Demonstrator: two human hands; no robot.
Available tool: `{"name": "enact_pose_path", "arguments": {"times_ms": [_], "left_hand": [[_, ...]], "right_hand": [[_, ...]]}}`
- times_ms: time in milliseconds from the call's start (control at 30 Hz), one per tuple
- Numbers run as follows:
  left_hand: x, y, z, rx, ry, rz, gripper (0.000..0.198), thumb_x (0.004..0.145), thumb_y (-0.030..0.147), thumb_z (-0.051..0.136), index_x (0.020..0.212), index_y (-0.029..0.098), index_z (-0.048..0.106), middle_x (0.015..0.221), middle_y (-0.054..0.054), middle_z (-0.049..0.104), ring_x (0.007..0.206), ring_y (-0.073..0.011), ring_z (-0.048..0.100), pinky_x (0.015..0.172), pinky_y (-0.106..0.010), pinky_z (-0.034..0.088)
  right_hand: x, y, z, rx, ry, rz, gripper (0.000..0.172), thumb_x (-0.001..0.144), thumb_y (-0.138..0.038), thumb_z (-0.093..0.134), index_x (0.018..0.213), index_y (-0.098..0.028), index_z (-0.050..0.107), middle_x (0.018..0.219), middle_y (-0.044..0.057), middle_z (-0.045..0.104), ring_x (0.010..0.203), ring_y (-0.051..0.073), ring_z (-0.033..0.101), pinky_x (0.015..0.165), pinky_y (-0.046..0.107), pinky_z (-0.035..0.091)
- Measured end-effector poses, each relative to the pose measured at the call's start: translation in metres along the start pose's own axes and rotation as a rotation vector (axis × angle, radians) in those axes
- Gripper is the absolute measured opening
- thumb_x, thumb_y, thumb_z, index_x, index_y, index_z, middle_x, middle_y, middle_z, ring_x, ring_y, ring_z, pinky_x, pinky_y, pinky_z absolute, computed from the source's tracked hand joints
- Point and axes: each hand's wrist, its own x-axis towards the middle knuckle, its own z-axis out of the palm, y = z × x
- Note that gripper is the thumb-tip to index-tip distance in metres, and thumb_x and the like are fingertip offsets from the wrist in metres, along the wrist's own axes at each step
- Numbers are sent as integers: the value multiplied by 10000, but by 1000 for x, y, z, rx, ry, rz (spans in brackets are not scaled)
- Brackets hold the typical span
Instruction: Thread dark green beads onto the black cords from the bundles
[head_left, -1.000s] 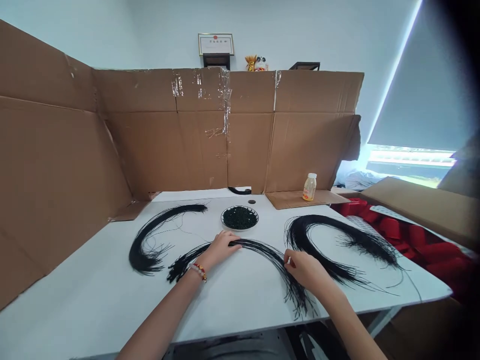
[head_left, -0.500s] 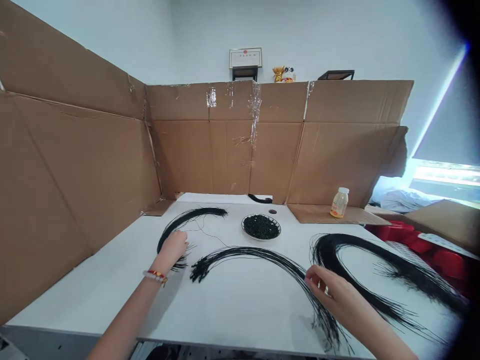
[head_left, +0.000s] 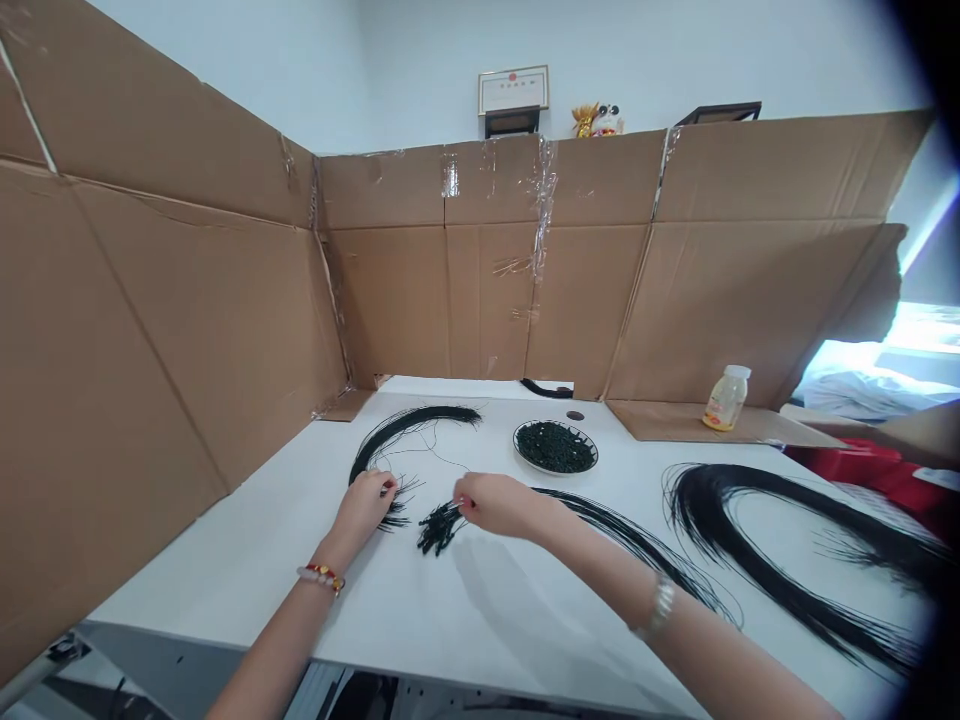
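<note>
Three curved bundles of thin black strings lie on a white table [head_left: 487, 610]. My left hand [head_left: 365, 503] rests with fingers curled on the near end of the left bundle [head_left: 405, 425], seemingly pinching a strand. My right hand [head_left: 499, 503] has crossed over to the left end of the middle bundle [head_left: 439, 528] and pinches strands there. The right bundle [head_left: 757, 540] lies untouched, far from both hands. A small plate of dark beads [head_left: 556, 447] stands just behind my right hand.
Cardboard walls [head_left: 187, 310] enclose the table at the left and back. A small bottle with yellowish contents [head_left: 724, 399] stands on a cardboard flap at the back right. Red bins [head_left: 862, 465] sit beyond the table's right edge.
My left hand moved from the middle bundle to the left bundle. My right hand swept from the middle bundle's right part to its left end. The view turned left.
</note>
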Motion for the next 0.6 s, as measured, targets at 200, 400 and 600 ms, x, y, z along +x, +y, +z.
{"name": "enact_pose_path", "arguments": {"times_ms": [200,400,600], "left_hand": [[4,-9,11,39,44,31,234,990,317,654,1166,166,682,1195,-86,706,1034,-237,696,903,-456,590],[6,-16,22,76,127,49,235,987,307,657,1177,170,681,1241,-94,690,1102,-256,676,947,-484,571],[12,-23,33,-13,170,71,244,985,313,660,1180,169,679,1236,-94,691,1091,-255,679,944,-486,571]], "right_hand": [[105,-4,39,-22,35,-33,325,1015,-308,658,1310,-176,622,1331,109,639,1110,267,676,925,476,590],[142,3,55,28,63,-46,302,1018,-314,654,1285,-175,635,1296,104,656,1076,254,687,906,459,597],[137,-8,47,117,113,-114,316,1014,-316,659,1292,-169,629,1300,105,653,1090,262,683,913,469,593]]}}
